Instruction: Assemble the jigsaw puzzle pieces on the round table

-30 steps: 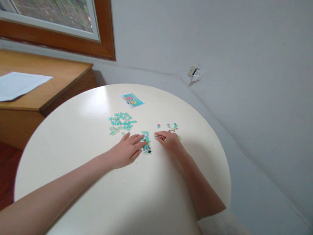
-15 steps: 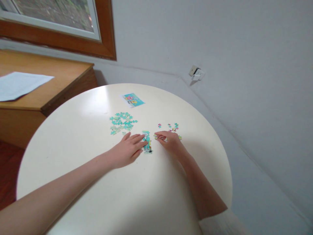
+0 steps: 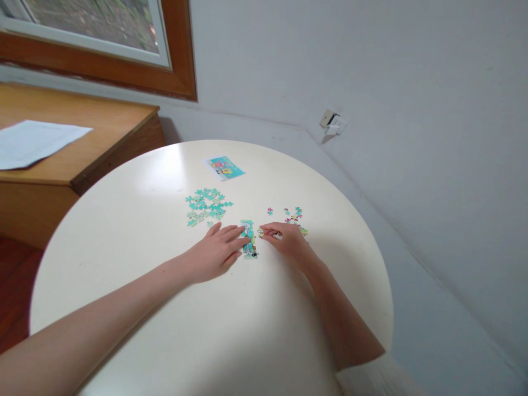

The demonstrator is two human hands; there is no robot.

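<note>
A narrow upright strip of joined puzzle pieces (image 3: 249,248) lies on the round white table (image 3: 173,330). My left hand (image 3: 214,252) rests flat with its fingers apart, the fingertips on the strip's left side. Just right of the strip, my right hand (image 3: 286,239) pinches a puzzle piece (image 3: 260,232) with yellow on it between thumb and fingers. A small gap seems to part this piece from the strip. Several loose pieces with pink and yellow (image 3: 297,214) lie behind the right hand, which partly hides them.
Beyond my left hand is a spread of turquoise and pale green puzzle pieces (image 3: 208,204). Farther back lies a picture card (image 3: 225,168). A wooden desk (image 3: 107,118) with white paper (image 3: 39,142) stands at the left. A wall socket with a plug (image 3: 334,123) is behind the table.
My right hand has shifted very slightly left with the pinched piece, closer to the strip. The left hand stays where it was.
</note>
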